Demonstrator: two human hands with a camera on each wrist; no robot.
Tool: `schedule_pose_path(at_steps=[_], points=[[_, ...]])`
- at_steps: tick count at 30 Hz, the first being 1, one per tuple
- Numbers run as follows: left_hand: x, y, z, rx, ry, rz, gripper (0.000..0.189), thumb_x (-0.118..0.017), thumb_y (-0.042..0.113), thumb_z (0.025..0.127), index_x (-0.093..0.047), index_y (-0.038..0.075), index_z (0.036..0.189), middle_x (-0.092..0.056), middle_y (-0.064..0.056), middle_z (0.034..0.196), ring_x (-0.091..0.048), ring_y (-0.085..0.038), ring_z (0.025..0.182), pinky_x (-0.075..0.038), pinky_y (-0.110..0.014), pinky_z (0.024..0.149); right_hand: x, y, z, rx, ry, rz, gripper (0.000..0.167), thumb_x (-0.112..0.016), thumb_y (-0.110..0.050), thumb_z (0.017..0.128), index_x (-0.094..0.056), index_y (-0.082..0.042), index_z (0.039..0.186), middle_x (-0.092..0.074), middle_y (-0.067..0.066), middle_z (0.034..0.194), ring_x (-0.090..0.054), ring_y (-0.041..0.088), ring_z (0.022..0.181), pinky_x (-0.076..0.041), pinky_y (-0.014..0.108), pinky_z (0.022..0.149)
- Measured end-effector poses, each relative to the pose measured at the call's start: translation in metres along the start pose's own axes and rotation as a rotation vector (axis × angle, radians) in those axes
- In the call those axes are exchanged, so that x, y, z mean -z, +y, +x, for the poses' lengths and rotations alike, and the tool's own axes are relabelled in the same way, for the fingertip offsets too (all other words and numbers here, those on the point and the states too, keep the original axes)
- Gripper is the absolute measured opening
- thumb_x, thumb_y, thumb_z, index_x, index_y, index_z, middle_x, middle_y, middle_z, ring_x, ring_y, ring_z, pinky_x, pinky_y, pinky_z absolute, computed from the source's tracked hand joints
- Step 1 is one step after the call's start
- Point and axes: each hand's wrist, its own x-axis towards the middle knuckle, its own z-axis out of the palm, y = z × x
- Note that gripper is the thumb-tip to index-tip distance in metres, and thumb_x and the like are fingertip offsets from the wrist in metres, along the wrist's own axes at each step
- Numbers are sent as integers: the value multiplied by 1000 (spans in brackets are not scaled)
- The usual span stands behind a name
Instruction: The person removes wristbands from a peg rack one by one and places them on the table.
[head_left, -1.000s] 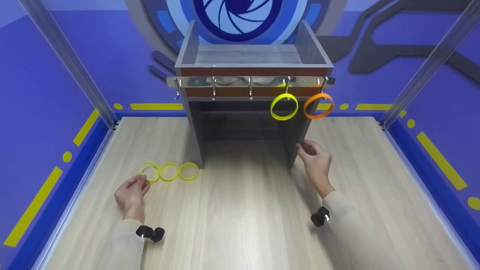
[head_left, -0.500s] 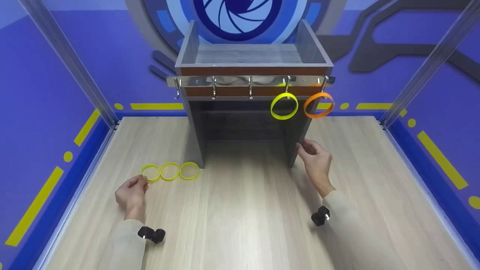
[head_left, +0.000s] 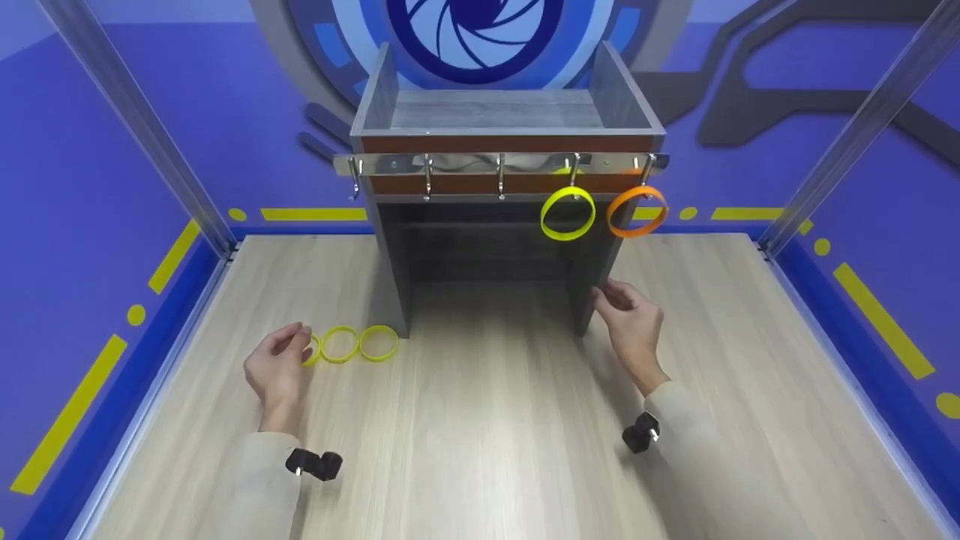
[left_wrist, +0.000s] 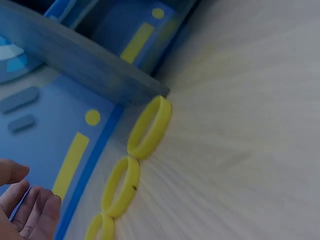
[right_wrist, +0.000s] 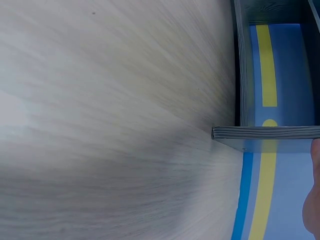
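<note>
Yellow ring | partly hidden by left grip | loosely parted (right grip: can't tell)

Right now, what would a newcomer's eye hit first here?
Likely the hanging yellow ring and the orange ring, on the two rightmost hooks of the metal rail across the gray shelf. Next, three yellow rings in a touching row on the table by the shelf's left side, the left hand at the row's outer end.
</note>
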Motion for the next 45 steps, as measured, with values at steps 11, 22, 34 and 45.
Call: schedule_pose_path(at_steps=[11, 22, 34, 45], points=[[-31, 42, -26, -154, -106, -102, 25, -77, 7, 99, -74, -10, 117, -77, -10, 103, -73, -8, 88, -64, -27, 87, -2, 2, 1, 0, 17, 6, 19, -80, -3, 94, -78, 5, 111, -79, 19, 106, -75, 12, 90, -58, 11, 76], [-62, 78, -55, -276, -227, -122, 21, -79, 7, 96, -77, -4, 113, -78, -14, 107, -74, -14, 92, -62, -23, 84, 0, 3, 0, 44, -1, 5, 16, -81, -9, 95, -80, -1, 109, -80, 9, 102, -77, 21, 91, -60, 15, 76], [-99, 104, -79, -368, -367, -160, 22, -83, 8, 93, -79, 0, 112, -79, -10, 111, -74, -19, 96, -63, -26, 86, 0, 2, -1, 36, -6, 7, 18, -81, -8, 95, -80, 0, 110, -80, 9, 103, -76, 14, 90, -60, 15, 76], [-135, 122, -90, -457, -460, -247, 19, -84, 2, 90, -79, -3, 109, -79, -12, 108, -75, -21, 93, -64, -26, 83, -2, -2, -2, -7, 5, 23, 20, -80, -4, 95, -78, 3, 113, -79, 17, 107, -74, 15, 92, -58, 11, 76]])
